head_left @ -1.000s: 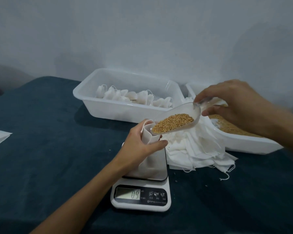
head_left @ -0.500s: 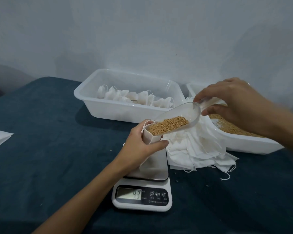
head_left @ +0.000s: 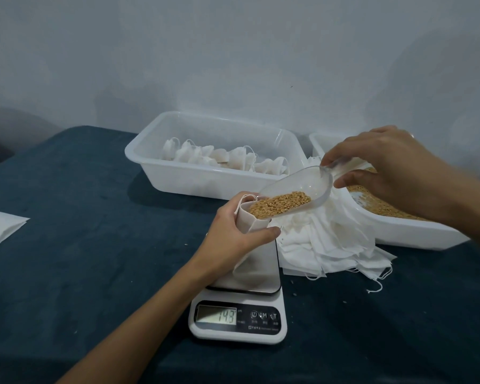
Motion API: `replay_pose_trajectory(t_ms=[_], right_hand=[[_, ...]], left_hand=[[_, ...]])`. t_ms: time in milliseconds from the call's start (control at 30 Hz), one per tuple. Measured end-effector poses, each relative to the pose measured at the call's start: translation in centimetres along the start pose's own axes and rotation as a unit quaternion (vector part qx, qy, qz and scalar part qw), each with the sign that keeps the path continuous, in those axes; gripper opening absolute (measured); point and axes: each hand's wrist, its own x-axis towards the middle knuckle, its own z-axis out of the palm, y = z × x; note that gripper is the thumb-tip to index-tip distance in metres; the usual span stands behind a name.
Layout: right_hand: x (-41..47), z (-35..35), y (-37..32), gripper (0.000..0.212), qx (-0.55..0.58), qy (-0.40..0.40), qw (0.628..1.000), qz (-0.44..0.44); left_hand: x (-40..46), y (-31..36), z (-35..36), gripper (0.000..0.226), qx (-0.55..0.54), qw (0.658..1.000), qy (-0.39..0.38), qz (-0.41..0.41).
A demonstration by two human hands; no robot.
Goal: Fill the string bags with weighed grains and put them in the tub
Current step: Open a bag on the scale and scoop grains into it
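My left hand (head_left: 234, 230) grips a white string bag (head_left: 250, 223) that stands upright on the white digital scale (head_left: 238, 320); the display reads about 14.3. My right hand (head_left: 385, 166) holds the handle of a clear plastic scoop (head_left: 302, 187), tilted down to the left, with golden grains (head_left: 281, 204) sliding into the bag's mouth. Behind the scale stands a white tub (head_left: 205, 184) with several filled bags (head_left: 222, 157) in it. At the right, a second white tub (head_left: 410, 231) holds loose grains.
A heap of empty white string bags (head_left: 336, 239) lies between the scale and the grain tub. A white sheet (head_left: 0, 228) lies at the left edge of the dark blue tablecloth (head_left: 81, 245). A grey wall stands behind the tubs.
The scoop has tipped further down into the bag's mouth and grains have slid out. The scale reading has risen from about 0.9 through 4.3 to about 14.3.
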Motion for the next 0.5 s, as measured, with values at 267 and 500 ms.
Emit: replay_pose_trajectory(t_ms=[267, 500], right_hand=[[0.08, 0.03, -0.09, 0.029, -0.004, -0.001, 1.000, 0.003], [0.02, 0.24, 0.09, 0.028, -0.003, 0.005, 1.000, 0.003]], left_hand=[[0.03, -0.01, -0.07, 0.046, -0.007, 1.000, -0.002, 0.006], [0.01, 0.02, -0.06, 0.047, -0.021, 1.000, -0.006, 0.008]])
